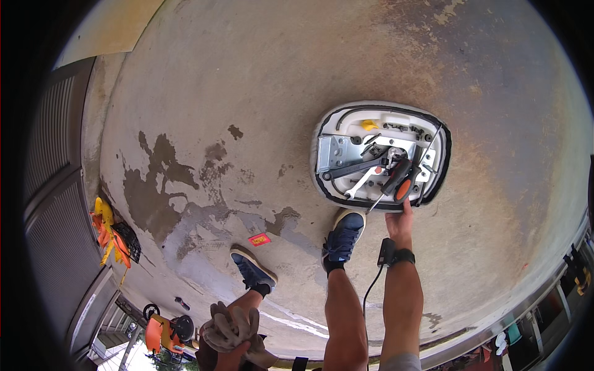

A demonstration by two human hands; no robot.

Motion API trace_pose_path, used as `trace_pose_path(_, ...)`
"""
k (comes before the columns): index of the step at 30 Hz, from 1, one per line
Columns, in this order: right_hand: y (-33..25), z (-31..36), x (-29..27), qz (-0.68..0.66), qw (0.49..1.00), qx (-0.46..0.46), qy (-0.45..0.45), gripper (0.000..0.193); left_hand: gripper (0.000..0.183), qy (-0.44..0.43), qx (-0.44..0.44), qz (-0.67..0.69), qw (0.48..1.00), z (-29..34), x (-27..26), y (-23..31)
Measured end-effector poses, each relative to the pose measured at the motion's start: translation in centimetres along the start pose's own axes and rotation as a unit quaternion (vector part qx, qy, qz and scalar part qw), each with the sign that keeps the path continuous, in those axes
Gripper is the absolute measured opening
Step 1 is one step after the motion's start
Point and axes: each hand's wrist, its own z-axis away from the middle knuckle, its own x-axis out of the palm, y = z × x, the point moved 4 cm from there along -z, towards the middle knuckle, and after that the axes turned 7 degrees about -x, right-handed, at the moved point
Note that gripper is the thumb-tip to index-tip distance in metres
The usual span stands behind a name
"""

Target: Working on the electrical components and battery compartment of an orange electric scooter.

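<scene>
An upturned seat pad, with a white underside and a dark rim, lies on the concrete and holds tools and hardware like a tray. My right hand is at its near edge, with the thumb up over the rim and the other fingers hidden beneath. Close to that thumb lie two screwdrivers with black and orange handles. A wrench, a dark bar, a metal plate and a yellow piece also rest inside. At the lower left, my left hand is closed around grey work gloves.
My feet in blue shoes stand on the near side. A small red packet lies between wet patches. At left are louvred doors and a yellow-orange object. An orange wheeled thing stands lower left.
</scene>
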Motion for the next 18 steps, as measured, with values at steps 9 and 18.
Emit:
trace_pose_path(9, -1.7, 2.5, 1.4, -0.017, 0.996, -0.024, -0.085, 0.053, 0.056, -0.024, 0.012, -0.011, 1.000, -1.9, -0.7, -1.1)
trace_pose_path(18, -5.5, 8.7, 3.1, 0.061, 0.991, 0.038, -0.114, 0.054, 0.058, -0.061, 0.054, -0.018, 0.996, -2.0, -3.8, -4.1)
